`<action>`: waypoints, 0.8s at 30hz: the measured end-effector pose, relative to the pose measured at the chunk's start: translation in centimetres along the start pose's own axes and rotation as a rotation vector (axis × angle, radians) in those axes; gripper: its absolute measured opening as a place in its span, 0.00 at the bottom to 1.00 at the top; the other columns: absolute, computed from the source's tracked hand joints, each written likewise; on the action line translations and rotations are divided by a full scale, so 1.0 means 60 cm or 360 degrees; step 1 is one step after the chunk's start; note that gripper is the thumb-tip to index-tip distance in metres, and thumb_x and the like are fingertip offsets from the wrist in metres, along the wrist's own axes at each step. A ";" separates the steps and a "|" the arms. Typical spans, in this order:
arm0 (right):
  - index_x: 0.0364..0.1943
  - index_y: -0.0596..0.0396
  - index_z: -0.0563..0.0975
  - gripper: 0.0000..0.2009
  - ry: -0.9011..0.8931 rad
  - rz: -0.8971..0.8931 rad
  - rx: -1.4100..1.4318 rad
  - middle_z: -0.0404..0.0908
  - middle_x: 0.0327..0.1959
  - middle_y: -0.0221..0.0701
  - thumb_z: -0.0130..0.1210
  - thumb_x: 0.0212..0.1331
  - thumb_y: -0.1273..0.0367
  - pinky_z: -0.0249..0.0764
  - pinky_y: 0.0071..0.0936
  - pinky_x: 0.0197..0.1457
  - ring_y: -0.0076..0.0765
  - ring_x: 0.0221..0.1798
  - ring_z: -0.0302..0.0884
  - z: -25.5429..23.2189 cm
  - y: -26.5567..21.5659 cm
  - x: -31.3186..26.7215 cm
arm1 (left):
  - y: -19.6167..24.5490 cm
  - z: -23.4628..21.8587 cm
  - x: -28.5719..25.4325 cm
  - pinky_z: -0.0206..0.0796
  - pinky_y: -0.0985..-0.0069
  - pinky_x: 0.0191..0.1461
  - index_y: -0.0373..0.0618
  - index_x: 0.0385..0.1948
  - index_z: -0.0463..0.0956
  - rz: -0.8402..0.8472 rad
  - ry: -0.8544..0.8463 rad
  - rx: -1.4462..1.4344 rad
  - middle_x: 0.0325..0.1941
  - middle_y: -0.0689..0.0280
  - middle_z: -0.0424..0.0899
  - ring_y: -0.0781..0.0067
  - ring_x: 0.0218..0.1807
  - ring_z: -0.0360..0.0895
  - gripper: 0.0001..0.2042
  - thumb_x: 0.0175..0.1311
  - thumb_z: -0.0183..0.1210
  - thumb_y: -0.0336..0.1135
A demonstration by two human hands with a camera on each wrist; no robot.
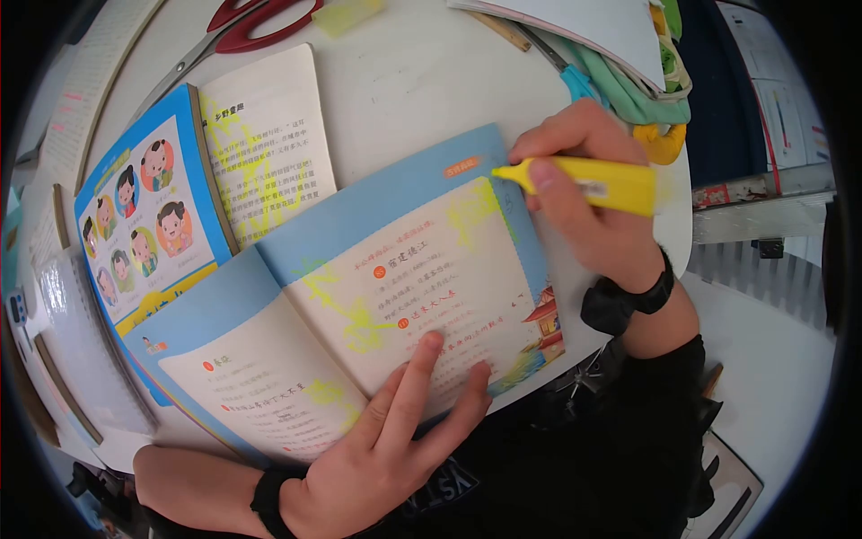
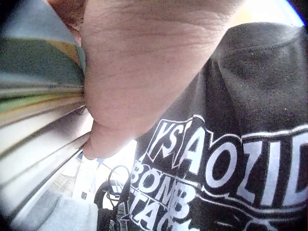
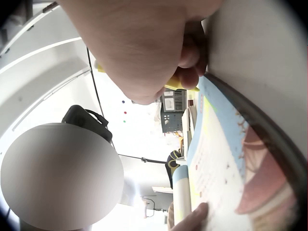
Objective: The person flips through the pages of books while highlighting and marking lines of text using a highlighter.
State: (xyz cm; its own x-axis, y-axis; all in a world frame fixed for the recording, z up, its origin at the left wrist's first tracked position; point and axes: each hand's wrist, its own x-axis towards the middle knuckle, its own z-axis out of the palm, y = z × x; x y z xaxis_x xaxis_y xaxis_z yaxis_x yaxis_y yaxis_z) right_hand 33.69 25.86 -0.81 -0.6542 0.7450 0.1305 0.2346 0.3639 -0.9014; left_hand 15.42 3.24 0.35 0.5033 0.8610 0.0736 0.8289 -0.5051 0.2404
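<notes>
An open book with blue page borders and yellow marks lies in the middle of the head view. My right hand pinches a yellow highlighter, its tip at the right page's blue upper border. The left hand rests on the lower part of the book with fingers spread over the pages. In the left wrist view the left hand is beside the page edges. In the right wrist view the right hand holds the highlighter, mostly hidden, above the book.
A blue book with cartoon children and a printed booklet lie at the upper left. Red-handled scissors are beyond them. Blue-handled scissors, papers and a green and yellow cloth are at the upper right.
</notes>
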 end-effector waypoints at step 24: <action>0.49 0.56 0.74 0.09 0.0065 0.0144 0.0370 0.83 0.35 0.27 0.60 0.73 0.68 0.73 0.16 0.40 0.16 0.39 0.80 -0.010 -0.002 0.003 | -0.004 -0.002 -0.011 0.80 0.61 0.64 0.61 0.65 0.79 0.0164 -0.0049 0.0023 0.72 0.68 0.72 0.34 0.73 0.70 0.24 0.64 0.61 0.37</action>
State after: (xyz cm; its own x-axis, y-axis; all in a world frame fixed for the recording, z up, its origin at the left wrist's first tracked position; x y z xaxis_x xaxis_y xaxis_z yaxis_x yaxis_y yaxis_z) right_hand 33.98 26.30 -0.39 -0.6074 0.7923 0.0573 0.1161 0.1599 -0.9803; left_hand 14.86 2.78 0.37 0.5932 0.8022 0.0674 0.7756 -0.5919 0.2193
